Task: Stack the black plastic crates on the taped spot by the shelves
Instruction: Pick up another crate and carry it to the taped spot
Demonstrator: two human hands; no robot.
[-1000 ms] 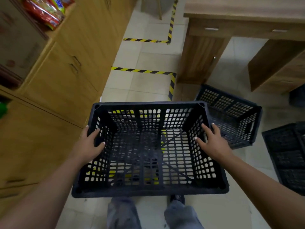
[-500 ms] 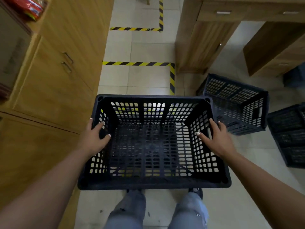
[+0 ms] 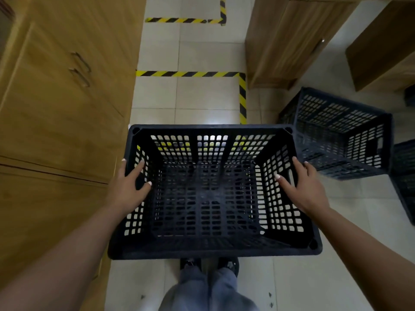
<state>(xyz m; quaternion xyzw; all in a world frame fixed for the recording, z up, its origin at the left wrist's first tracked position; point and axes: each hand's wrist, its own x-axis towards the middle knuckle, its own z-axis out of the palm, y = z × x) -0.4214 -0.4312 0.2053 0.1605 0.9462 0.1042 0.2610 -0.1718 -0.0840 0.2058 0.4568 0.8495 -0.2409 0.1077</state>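
I carry a black perforated plastic crate (image 3: 208, 198) in front of me, above the floor and my feet. My left hand (image 3: 128, 187) grips its left wall, thumb inside and fingers outside. My right hand (image 3: 303, 185) grips the right wall the same way. Yellow-black tape (image 3: 190, 74) marks a rectangle on the tiles ahead, beside the wooden cabinets (image 3: 62, 97). The crate's far edge overlaps the near part of that marked spot. A second black crate (image 3: 341, 133) lies tilted on the floor at the right. A third crate (image 3: 404, 180) shows at the right edge.
A wooden desk leg panel (image 3: 283, 41) stands just right of the taped spot. Another desk panel (image 3: 381, 46) is further right. A second taped corner (image 3: 186, 19) lies further ahead. White floor tiles run between cabinets and desk.
The view has tipped further down and drawn closer to the taped spot. The crate stays gripped by both hands and sits lower against the tape.
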